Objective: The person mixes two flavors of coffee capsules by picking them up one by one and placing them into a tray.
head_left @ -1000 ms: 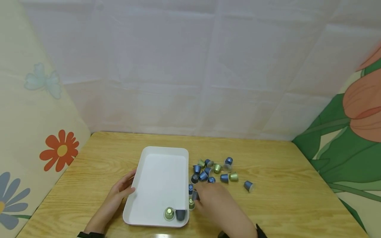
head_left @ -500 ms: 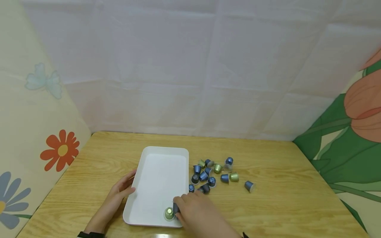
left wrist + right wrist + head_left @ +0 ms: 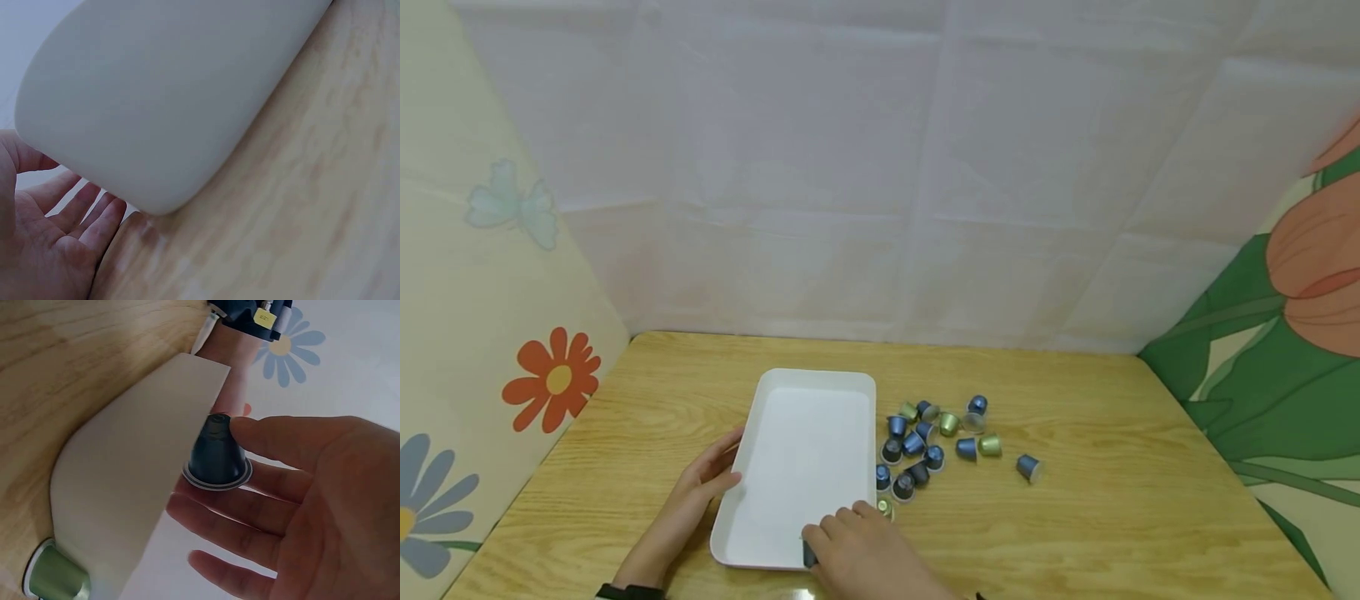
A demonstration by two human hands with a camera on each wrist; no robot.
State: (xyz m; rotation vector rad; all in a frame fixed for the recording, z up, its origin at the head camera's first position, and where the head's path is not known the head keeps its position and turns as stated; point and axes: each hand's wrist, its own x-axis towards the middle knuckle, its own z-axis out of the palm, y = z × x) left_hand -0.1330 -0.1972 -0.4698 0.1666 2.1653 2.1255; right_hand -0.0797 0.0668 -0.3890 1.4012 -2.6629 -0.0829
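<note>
The right hand (image 3: pixel 863 552), viewed from my remote station, pinches a dark, blue-tinged, cone-shaped coffee capsule with a silvery rim (image 3: pixel 217 453) between thumb and fingers. The capsule is at the near side of a white rectangular tray with rounded corners (image 3: pixel 805 467); I cannot tell whether it touches the tray's floor. The hand covers the near right corner, so I cannot confirm what lies there; the rest of the tray's floor shows bare.

The left hand (image 3: pixel 698 482) rests against the tray's left side, fingers relaxed and apart, thumb at the rim.

Just beside the tray's right wall stands a shiny green metallic capsule (image 3: pixel 884 507). Beyond it, I record a loose cluster of blue metallic capsules (image 3: pixel 966 449), black capsules (image 3: pixel 903 486) and further green ones on the light wood-grain tabletop (image 3: pixel 1097 500); one blue capsule lies apart at the right.

Progress: I judge the transfer to be at an early stage, with one capsule in hand and most remaining outside the tray.
</note>
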